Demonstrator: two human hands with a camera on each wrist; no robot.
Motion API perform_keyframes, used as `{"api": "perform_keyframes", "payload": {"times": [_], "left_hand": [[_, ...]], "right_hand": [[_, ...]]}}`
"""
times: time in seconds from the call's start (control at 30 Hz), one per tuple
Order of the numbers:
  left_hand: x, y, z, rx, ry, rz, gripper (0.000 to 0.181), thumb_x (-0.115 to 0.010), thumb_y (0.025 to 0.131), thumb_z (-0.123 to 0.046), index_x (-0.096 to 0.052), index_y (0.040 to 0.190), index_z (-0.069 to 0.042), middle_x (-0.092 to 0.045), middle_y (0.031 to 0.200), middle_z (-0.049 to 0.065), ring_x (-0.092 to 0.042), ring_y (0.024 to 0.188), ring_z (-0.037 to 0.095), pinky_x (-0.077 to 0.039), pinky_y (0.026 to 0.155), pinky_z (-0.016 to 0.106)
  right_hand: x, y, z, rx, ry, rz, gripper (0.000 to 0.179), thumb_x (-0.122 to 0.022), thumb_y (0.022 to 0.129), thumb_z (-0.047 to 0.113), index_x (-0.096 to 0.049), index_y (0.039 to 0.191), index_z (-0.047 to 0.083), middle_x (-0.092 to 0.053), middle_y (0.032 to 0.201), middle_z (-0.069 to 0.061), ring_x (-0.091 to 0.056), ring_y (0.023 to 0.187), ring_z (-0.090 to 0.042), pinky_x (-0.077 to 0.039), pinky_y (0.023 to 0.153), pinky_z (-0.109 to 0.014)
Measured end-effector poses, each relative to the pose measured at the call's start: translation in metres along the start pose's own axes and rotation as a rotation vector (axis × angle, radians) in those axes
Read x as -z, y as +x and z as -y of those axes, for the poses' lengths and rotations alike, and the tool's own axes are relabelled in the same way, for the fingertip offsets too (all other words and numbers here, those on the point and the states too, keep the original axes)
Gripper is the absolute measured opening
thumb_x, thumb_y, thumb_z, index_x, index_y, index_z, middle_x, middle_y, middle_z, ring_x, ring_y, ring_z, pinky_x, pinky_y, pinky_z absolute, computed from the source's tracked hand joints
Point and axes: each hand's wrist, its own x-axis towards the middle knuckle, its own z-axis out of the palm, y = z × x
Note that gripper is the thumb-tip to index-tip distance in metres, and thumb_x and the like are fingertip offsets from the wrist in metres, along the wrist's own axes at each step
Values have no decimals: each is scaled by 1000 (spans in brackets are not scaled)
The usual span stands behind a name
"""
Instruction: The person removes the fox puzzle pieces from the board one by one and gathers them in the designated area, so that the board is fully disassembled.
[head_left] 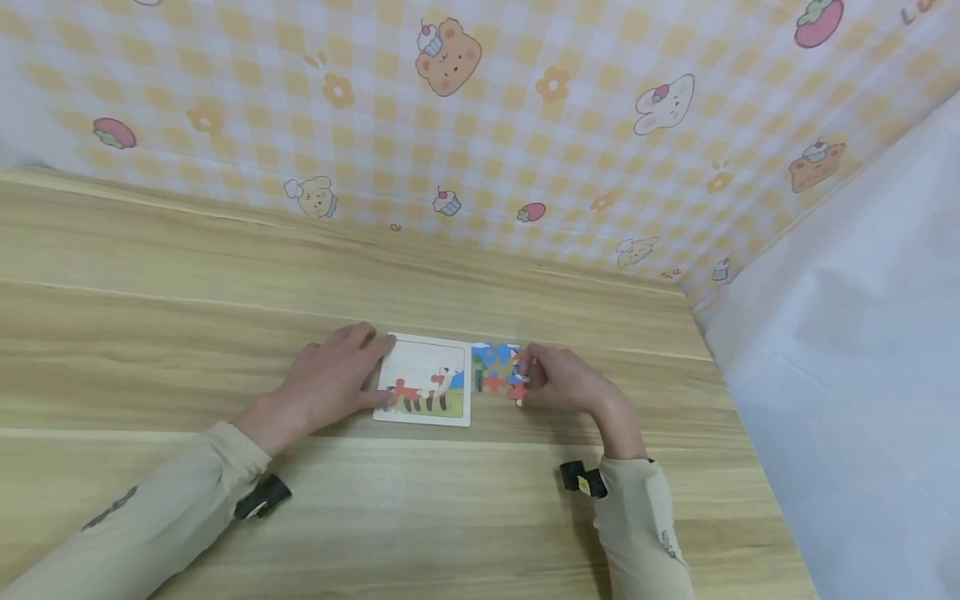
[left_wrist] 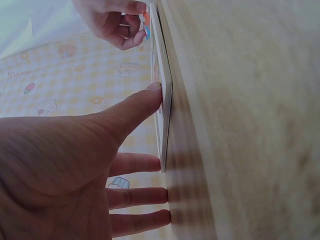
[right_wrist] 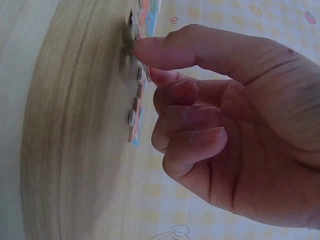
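A square white-framed puzzle board [head_left: 429,352] lies flat on the wooden table. Several pieces along its lower part show animal legs, red patches and grass; its upper part is bare white. My left hand [head_left: 330,379] rests at the board's left edge, the thumb [left_wrist: 142,102] on its face and the other fingers straight along its side. Just right of the board lie several blue and red loose puzzle pieces [head_left: 492,382]. Among them my right hand [head_left: 566,379] pinches a puzzle piece [left_wrist: 147,26] between thumb and index finger, the remaining fingers curled in.
A yellow-checked cloth [head_left: 510,125] printed with cartoon bears and strawberries rises behind the wooden table [head_left: 375,517]. White sheeting [head_left: 847,358] hangs past the table's right edge. A black wrist camera [head_left: 262,497] sits by the left sleeve, another [head_left: 583,479] by the right.
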Motion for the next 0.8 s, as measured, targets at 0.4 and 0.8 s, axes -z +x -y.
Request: {"api": "perform_keyframes", "payload": {"times": [0.4,0.8], "left_hand": [[0,0,1,11,-8,17,73,-73,78,-39,-47,134,-1,-45,128,24,-43,115,41,-43,75,59],[1,1,1,31,-25,38,74,-73,78,-39,-46,135,-1,-43,131,25,-40,119,43,-41,79,61]], "right_hand": [[-2,3,-3,16,-2,-1,26,-67,75,-2,-53,96,5,-44,67,0,-39,60,-13,-35,58,-28],[-2,4,-3,-7,13,8,27,-68,75,-2,-53,96,6,-44,65,1,-38,57,-12,-34,56,-27]]}}
